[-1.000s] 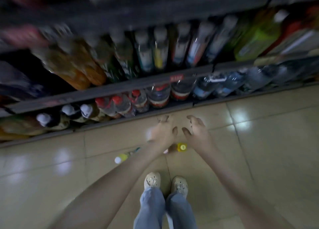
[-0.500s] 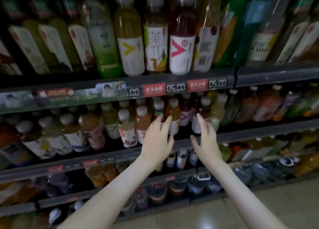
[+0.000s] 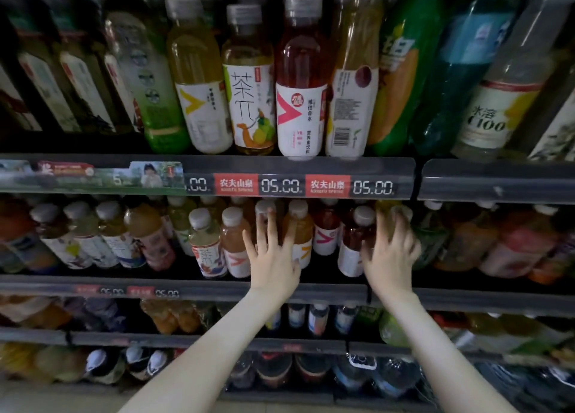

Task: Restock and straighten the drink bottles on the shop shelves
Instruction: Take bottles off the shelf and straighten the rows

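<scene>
Both hands reach into the middle shelf of a dim drinks display, seen from the head camera. The left hand is released, its fingers straight and spread. They lie against the front-row drink bottles: the middle finger runs up a white-capped bottle and the next finger lies along an orange bottle.

The right hand is blurred. It is raised against a pale bottle at the right end of the row, just beside a dark red bottle. Whether it grasps that bottle or only touches it cannot be told.

Further bottles stand in a row to either side on the same shelf. On the shelf above, taller bottles stand at the edge, among them a tea bottle and a red drink bottle side by side. Below them runs a price strip reading 05.00. Lower shelves hold more bottles, dark and hard to make out.
</scene>
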A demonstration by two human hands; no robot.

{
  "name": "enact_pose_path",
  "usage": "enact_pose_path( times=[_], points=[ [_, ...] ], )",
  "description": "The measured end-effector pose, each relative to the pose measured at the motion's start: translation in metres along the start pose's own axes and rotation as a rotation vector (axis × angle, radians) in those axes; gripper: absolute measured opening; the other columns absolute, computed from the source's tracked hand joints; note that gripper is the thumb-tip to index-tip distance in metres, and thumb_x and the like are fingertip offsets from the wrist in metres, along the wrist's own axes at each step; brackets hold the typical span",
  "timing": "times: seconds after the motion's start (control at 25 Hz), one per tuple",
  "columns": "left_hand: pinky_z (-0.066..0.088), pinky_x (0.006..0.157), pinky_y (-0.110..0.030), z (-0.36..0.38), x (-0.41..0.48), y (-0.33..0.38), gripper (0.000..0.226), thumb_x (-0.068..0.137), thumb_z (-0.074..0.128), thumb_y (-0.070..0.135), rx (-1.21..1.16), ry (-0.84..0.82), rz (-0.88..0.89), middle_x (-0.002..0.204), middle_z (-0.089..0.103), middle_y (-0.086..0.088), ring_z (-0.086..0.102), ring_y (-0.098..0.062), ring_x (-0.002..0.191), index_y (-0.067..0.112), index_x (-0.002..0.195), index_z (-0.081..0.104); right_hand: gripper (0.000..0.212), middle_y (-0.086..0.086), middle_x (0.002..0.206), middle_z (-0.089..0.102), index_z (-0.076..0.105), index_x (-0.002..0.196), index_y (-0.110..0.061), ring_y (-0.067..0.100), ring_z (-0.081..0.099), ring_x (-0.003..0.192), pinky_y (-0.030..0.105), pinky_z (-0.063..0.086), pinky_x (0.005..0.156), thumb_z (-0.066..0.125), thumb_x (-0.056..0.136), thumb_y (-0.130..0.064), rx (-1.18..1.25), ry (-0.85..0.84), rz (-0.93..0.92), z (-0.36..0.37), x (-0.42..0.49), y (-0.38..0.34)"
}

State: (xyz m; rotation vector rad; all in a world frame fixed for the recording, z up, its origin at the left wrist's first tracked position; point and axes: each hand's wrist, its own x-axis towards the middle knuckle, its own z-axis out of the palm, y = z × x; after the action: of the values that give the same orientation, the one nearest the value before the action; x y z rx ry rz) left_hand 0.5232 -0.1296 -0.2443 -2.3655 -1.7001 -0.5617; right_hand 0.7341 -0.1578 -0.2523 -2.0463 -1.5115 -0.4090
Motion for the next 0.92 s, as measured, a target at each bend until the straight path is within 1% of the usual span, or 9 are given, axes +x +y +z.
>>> enact_pose_path(
  times=[0.08, 0.16, 0.24, 0.4, 0.52, 0.64, 0.72, 0.8, 0.92],
  points=[
    [0.011, 0.108, -0.061, -0.002, 0.012, -0.005, 0.086, 0.066, 0.071, 0.024, -0.01, 0.053, -0.091, 0.146, 0.031, -0.03, 0.024, -0.048, 0.135, 0.012, 0.144, 0.036, 0.081, 0.024, 0.14, 0.039, 0.04, 0.139, -0.011, 0.039, 0.034, 0.122, 0.062, 0.036, 0.093, 0.08, 0.069, -0.017, 0.035, 0.0, -0.043, -0.004, 0.006, -0.003],
    [0.028, 0.108, -0.062, -0.005, 0.023, -0.016, 0.076, 0.071, 0.063, 0.011, -0.066, 0.064, -0.097, 0.139, 0.04, -0.031, 0.038, -0.051, 0.126, 0.006, 0.142, 0.037, 0.081, 0.02, 0.137, 0.042, 0.04, 0.139, -0.013, 0.037, 0.038, 0.117, 0.059, 0.041, 0.09, 0.079, 0.069, -0.017, 0.083, 0.005, -0.169, -0.008, 0.004, -0.018],
    [0.044, 0.095, -0.057, -0.006, 0.025, -0.026, 0.066, 0.072, 0.049, 0.001, -0.081, 0.064, -0.037, 0.127, 0.048, -0.03, 0.05, -0.051, 0.108, 0.003, 0.137, 0.042, 0.081, 0.017, 0.137, 0.043, 0.036, 0.142, -0.017, 0.033, 0.041, 0.117, 0.053, 0.043, 0.092, 0.076, 0.072, -0.017, 0.152, -0.035, -0.316, -0.01, -0.003, -0.039],
    [0.048, 0.075, -0.038, -0.013, 0.012, -0.049, 0.037, 0.08, 0.04, 0.002, -0.033, 0.013, 0.101, 0.103, 0.054, -0.017, 0.055, -0.036, 0.085, 0.009, 0.117, 0.043, 0.08, 0.007, 0.151, 0.027, 0.015, 0.151, -0.024, 0.029, 0.025, 0.137, 0.045, 0.026, 0.113, 0.063, 0.088, -0.027, 0.371, -0.392, -0.395, -0.008, -0.016, -0.092],
    [0.046, 0.064, -0.029, -0.022, -0.001, -0.064, 0.015, 0.09, 0.05, 0.012, -0.168, 0.115, 0.184, 0.092, 0.051, 0.002, 0.052, -0.012, 0.079, 0.014, 0.104, 0.044, 0.09, -0.019, 0.144, 0.019, 0.011, 0.151, -0.029, 0.004, 0.016, 0.136, 0.03, 0.021, 0.112, 0.069, 0.083, -0.037, 0.576, -0.647, -0.275, 0.01, -0.017, -0.126],
    [0.052, 0.076, -0.035, -0.012, -0.013, -0.089, 0.043, 0.074, 0.064, -0.007, -0.198, 0.138, 0.459, 0.109, 0.046, -0.016, 0.052, -0.03, 0.092, 0.006, 0.109, 0.044, 0.055, -0.015, 0.128, 0.053, 0.045, 0.131, -0.031, 0.007, 0.05, 0.121, 0.028, 0.044, 0.099, 0.069, 0.082, -0.036, 0.613, -0.629, -0.248, 0.025, -0.022, -0.147],
    [0.05, 0.087, -0.036, -0.016, -0.014, -0.104, 0.045, 0.076, 0.064, -0.007, -0.285, 0.103, 0.515, 0.119, 0.041, -0.015, 0.05, -0.031, 0.102, 0.005, 0.114, 0.045, 0.043, -0.015, 0.115, 0.06, 0.053, 0.119, -0.027, 0.005, 0.057, 0.11, 0.02, 0.045, 0.094, 0.071, 0.08, -0.033, 0.545, -0.543, -0.273, 0.027, -0.033, -0.157],
    [0.046, 0.093, -0.031, -0.037, -0.019, -0.114, 0.045, 0.08, 0.068, 0.003, -0.441, 0.015, 0.51, 0.125, 0.038, -0.01, 0.047, -0.026, 0.11, 0.005, 0.12, 0.047, 0.041, -0.02, 0.108, 0.057, 0.055, 0.113, -0.026, 0.003, 0.059, 0.105, 0.004, 0.037, 0.09, 0.076, 0.078, -0.027, 0.543, -0.418, -0.267, 0.013, -0.041, -0.169],
    [0.028, 0.109, -0.02, -0.079, -0.025, -0.125, 0.069, 0.088, 0.065, 0.031, -0.679, -0.141, 0.374, 0.145, 0.031, 0.004, 0.03, -0.008, 0.134, 0.014, 0.145, 0.03, 0.046, -0.023, 0.1, 0.062, 0.054, 0.107, -0.039, -0.006, 0.058, 0.096, 0.001, 0.038, 0.078, 0.081, 0.073, -0.021, 0.719, -0.369, -0.077, -0.035, -0.038, -0.19]
  ],
)
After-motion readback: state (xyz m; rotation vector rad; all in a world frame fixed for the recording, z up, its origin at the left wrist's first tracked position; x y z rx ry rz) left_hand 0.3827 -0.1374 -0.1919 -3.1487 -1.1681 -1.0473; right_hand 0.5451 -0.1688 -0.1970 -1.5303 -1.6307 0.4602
